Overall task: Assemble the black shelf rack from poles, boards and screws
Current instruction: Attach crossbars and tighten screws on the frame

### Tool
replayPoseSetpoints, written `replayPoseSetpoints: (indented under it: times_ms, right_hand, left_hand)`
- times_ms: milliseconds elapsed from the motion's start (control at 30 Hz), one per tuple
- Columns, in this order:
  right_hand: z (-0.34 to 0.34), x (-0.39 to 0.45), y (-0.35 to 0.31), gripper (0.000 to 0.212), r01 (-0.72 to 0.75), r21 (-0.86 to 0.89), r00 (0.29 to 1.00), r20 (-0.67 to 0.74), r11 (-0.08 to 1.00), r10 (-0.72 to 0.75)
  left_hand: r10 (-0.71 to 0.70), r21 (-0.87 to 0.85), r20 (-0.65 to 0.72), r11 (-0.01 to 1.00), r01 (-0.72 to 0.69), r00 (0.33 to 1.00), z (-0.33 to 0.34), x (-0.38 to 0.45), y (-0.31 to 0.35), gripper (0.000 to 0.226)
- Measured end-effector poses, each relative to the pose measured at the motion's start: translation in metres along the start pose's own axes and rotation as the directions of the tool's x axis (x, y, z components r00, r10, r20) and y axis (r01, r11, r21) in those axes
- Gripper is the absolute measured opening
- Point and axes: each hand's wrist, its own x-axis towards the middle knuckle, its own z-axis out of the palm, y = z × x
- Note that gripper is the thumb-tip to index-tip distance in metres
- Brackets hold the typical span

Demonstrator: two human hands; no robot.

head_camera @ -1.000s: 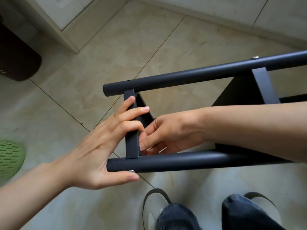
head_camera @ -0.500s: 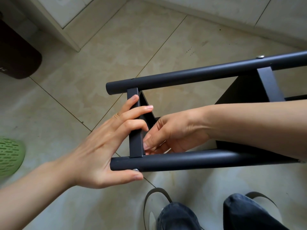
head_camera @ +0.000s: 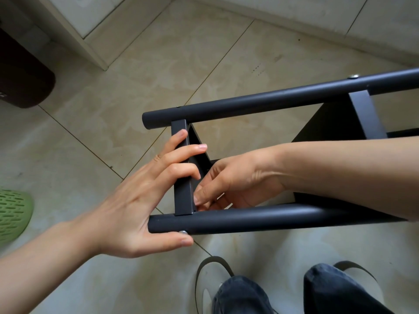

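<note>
Very little has moved since the earlier frames: the rack end has slid slightly toward the right of the picture, and your grip on it looks unchanged, so you appear to be mid-way through fastening one joint rather than starting a new one. Your left hand (head_camera: 140,200) spans the end board (head_camera: 182,177) in the centre of the frame, fingers curled over its edge and thumb pressed under the near pole (head_camera: 260,219) beside a silver screw (head_camera: 182,232). Your right hand (head_camera: 229,184) reaches in from the right, fingers bent behind the board at its lower corner; whether they pinch a nut or fastener there is hidden, so I cannot tell. The far pole (head_camera: 272,103) runs across the upper right, carrying another screw (head_camera: 353,76) above the second board (head_camera: 367,114). The rack lies on its side on the tiled floor (head_camera: 158,75). This corner probably needs tightening next; keep the board seated squarely against the pole or the screw may bind.
</note>
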Motion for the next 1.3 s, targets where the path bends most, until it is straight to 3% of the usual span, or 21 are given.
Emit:
replayPoseSetpoints:
  times_ms: [200,400,800,967,1300]
  right_hand:
    - [-0.0005,-0.0005,0.0004,0.022,0.026,0.015,1.0,0.017,1.0,-0.026]
    - [-0.0001,-0.0007,0.0005,0.033,0.0,-0.007,1.0,0.022,1.0,0.0]
    - [-0.0007,-0.0019,-0.0006,0.02,0.01,-0.066,1.0,0.012,0.998,-0.009]
    - [0.0033,0.0018,0.0016,0.034,-0.012,-0.098,1.0,-0.016,0.995,0.01]
    - [0.0041,0.0013,-0.0002,0.026,-0.016,-0.072,0.999,-0.029,0.997,0.014]
  left_hand:
    - [-0.007,-0.019,0.01,1.0,0.007,1.0,0.0006,-0.0008,-0.0011,0.062]
    - [-0.003,-0.012,0.018,1.0,0.004,1.0,0.0008,-0.0004,-0.0022,0.062]
    - [-0.002,-0.02,0.013,1.0,0.002,1.0,0.0003,0.0005,-0.0011,0.058]
    - [-0.006,-0.011,0.018,1.0,0.007,1.0,0.0001,0.0013,-0.0007,0.06]
    - [-0.006,-0.024,0.015,1.0,0.006,1.0,0.0002,0.0008,0.0002,0.059]
